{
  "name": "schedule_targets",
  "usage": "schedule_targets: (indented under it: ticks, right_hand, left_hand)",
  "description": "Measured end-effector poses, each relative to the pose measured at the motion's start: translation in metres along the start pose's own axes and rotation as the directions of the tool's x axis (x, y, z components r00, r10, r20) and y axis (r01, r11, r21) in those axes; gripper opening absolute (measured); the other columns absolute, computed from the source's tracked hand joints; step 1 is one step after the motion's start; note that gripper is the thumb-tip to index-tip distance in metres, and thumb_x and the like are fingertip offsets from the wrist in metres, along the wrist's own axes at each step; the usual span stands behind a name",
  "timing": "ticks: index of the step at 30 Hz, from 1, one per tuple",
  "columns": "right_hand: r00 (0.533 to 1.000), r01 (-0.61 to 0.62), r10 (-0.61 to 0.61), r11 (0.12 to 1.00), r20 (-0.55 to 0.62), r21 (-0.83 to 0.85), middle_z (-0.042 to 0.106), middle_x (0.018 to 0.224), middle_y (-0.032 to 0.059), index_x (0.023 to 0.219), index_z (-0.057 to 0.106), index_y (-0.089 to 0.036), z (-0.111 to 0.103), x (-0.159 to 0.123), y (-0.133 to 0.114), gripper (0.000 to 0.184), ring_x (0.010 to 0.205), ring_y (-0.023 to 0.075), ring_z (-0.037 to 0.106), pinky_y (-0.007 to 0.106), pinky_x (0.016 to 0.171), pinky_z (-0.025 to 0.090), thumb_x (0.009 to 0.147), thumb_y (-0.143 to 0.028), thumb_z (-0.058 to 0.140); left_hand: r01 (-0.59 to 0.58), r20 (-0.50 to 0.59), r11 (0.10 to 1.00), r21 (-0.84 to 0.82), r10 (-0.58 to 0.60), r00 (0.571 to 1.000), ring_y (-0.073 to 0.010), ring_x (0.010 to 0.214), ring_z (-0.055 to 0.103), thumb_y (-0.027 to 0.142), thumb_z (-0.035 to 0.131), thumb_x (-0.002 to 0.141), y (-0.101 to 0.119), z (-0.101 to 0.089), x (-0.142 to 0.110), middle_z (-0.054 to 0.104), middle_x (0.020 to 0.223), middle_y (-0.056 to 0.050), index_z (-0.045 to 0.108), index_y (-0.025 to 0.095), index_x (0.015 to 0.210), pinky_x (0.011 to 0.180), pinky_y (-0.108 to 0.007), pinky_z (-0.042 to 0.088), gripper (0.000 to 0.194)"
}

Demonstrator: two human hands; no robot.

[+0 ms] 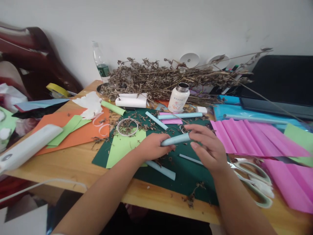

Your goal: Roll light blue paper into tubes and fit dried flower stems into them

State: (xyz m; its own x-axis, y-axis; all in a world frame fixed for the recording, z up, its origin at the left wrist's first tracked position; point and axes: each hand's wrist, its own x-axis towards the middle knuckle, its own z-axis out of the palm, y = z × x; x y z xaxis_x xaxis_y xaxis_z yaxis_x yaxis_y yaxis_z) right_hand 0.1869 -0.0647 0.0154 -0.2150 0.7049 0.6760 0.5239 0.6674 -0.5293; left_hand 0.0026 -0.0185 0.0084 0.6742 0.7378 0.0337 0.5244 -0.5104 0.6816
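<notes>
A light blue rolled paper tube (176,139) lies between my two hands above the green cutting mat (195,182). My left hand (154,146) is wrapped round the tube's left end. At its other end, the fingers of my right hand (207,145) are curled on the tube, thumb below. Another blue tube (162,170) rests on the mat beneath my left hand. A thin blue strip or roll (190,159) runs under my right hand, which hides part of it. Two more tubes, a short one (156,120) and a long one (181,115), lie farther back.
Dried plant stems (151,78) are heaped along the wall behind a white bottle (179,98). Scissors (254,182) and pink pleated paper (254,137) lie at right. A tape ring (127,127), orange paper (73,130) and a white glue gun-like device (31,147) are at left.
</notes>
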Motion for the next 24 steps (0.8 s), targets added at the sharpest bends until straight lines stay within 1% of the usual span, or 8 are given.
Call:
schedule_targets:
  ticks: [4,6,8,10,11,16,20,24]
  right_hand:
    - [0.998,-0.018,0.019,1.0,0.063,-0.014,0.053,0.113,0.0074,0.079,0.06,-0.02,-0.002,0.0,0.002,0.015,0.082,0.0192,0.051,0.041,0.075,0.042,0.075,-0.016,0.046]
    - [0.998,-0.066,0.066,0.997,0.006,0.043,0.054,0.11,0.0065,0.081,0.061,-0.021,0.0,-0.001,0.003,0.018,0.082,0.0191,0.052,0.04,0.074,0.043,0.076,-0.017,0.045]
    - [0.987,-0.108,0.122,0.985,-0.107,0.134,0.056,0.106,0.0056,0.086,0.062,-0.023,0.002,-0.003,0.004,0.02,0.085,0.0197,0.053,0.038,0.072,0.045,0.077,-0.018,0.044]
    - [0.973,-0.116,0.155,0.969,-0.17,0.217,0.058,0.102,0.0045,0.088,0.062,-0.025,0.003,-0.003,0.004,0.022,0.09,0.0206,0.053,0.037,0.073,0.045,0.078,-0.019,0.043]
    - [0.976,-0.112,0.153,0.964,-0.156,0.243,0.058,0.103,0.004,0.089,0.062,-0.026,0.004,-0.003,0.004,0.022,0.092,0.0207,0.053,0.038,0.075,0.045,0.078,-0.019,0.043]
    - [0.996,-0.085,0.074,0.963,0.054,0.255,0.051,0.117,0.0032,0.094,0.06,-0.026,-0.001,-0.001,0.003,0.023,0.097,0.02,0.052,0.039,0.084,0.041,0.078,-0.018,0.045]
    - [0.983,-0.066,0.045,0.991,0.177,0.116,0.049,0.12,0.0057,0.091,0.059,-0.023,-0.006,0.001,0.003,0.019,0.101,0.0208,0.05,0.04,0.087,0.038,0.078,-0.021,0.046]
    - [0.949,-0.122,0.12,0.992,0.291,-0.013,0.046,0.124,0.0077,0.097,0.058,-0.022,-0.009,0.003,0.005,0.023,0.108,0.0226,0.045,0.04,0.09,0.036,0.077,-0.025,0.049]
  left_hand:
    - [-0.011,0.018,0.996,0.088,0.009,1.0,-0.0127,0.057,0.051,0.038,0.046,0.074,0.0,-0.001,0.0,0.056,0.058,0.002,0.055,0.018,0.071,0.051,-0.021,0.032,0.022]
    - [-0.006,0.01,0.998,0.07,0.005,1.0,-0.0126,0.058,0.051,0.038,0.045,0.074,0.0,-0.002,0.0,0.056,0.059,0.002,0.055,0.019,0.07,0.052,-0.021,0.033,0.022]
    - [0.005,-0.011,0.999,0.046,-0.004,1.0,-0.0122,0.058,0.051,0.038,0.045,0.074,0.0,-0.003,0.0,0.055,0.059,0.002,0.055,0.019,0.07,0.052,-0.02,0.033,0.023]
    - [0.01,-0.027,0.999,0.033,-0.009,1.0,-0.0115,0.057,0.05,0.038,0.045,0.074,0.001,-0.004,0.001,0.054,0.058,0.003,0.055,0.018,0.069,0.051,-0.02,0.033,0.022]
    - [0.012,-0.027,0.999,0.03,-0.011,1.0,-0.0112,0.056,0.049,0.038,0.045,0.074,0.001,-0.005,0.001,0.053,0.058,0.003,0.054,0.019,0.069,0.051,-0.02,0.032,0.022]
    - [0.026,0.012,0.999,0.018,-0.027,1.0,-0.0103,0.054,0.049,0.037,0.046,0.073,0.002,-0.005,0.0,0.053,0.056,0.004,0.055,0.018,0.069,0.05,-0.02,0.032,0.021]
    - [0.008,0.022,1.0,-0.011,-0.007,1.0,-0.0109,0.056,0.05,0.04,0.05,0.071,-0.001,-0.005,0.0,0.054,0.057,0.003,0.057,0.017,0.07,0.051,-0.02,0.033,0.023]
    - [-0.063,-0.119,0.971,-0.231,0.036,0.992,-0.0109,0.062,0.051,0.039,0.054,0.069,-0.004,-0.007,-0.002,0.058,0.068,0.001,0.059,0.016,0.081,0.055,-0.02,0.037,0.026]
